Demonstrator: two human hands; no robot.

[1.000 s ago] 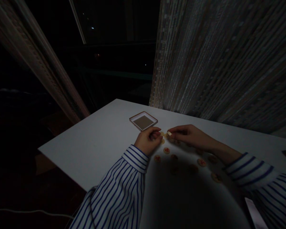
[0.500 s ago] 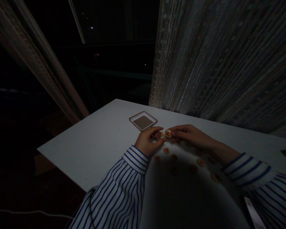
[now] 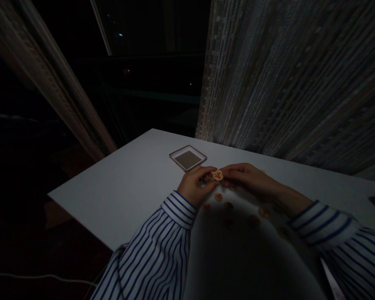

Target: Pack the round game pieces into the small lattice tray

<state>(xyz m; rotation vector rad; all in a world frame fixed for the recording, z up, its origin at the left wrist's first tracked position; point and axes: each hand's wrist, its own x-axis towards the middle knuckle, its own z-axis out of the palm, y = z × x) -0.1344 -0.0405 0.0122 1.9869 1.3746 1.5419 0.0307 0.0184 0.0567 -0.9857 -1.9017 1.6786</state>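
Over the white table, my left hand (image 3: 194, 184) is closed, thumb and fingers around a stack of round xiangqi pieces partly hidden in the grip. My right hand (image 3: 248, 178) pinches a pale xiangqi piece (image 3: 218, 175) with red marking, its face turned toward me, against the end of the left hand's stack. Below the hands lie more round pieces: a red-marked piece (image 3: 218, 197), another piece (image 3: 206, 206) near my left cuff, and a third (image 3: 264, 212) under my right wrist. Several others sit dim in the shadow.
A shallow square box or lid (image 3: 188, 159) with a brown edge lies beyond my left hand. The white table (image 3: 118, 183) ends at the left and back. A bead-like curtain (image 3: 253, 75) hangs behind it. A pale flat object (image 3: 331, 279) is at lower right.
The red-marked piece in my right hand has moved slightly left, from beside the left hand's fingertips to between them. The loose pieces and box stay put.
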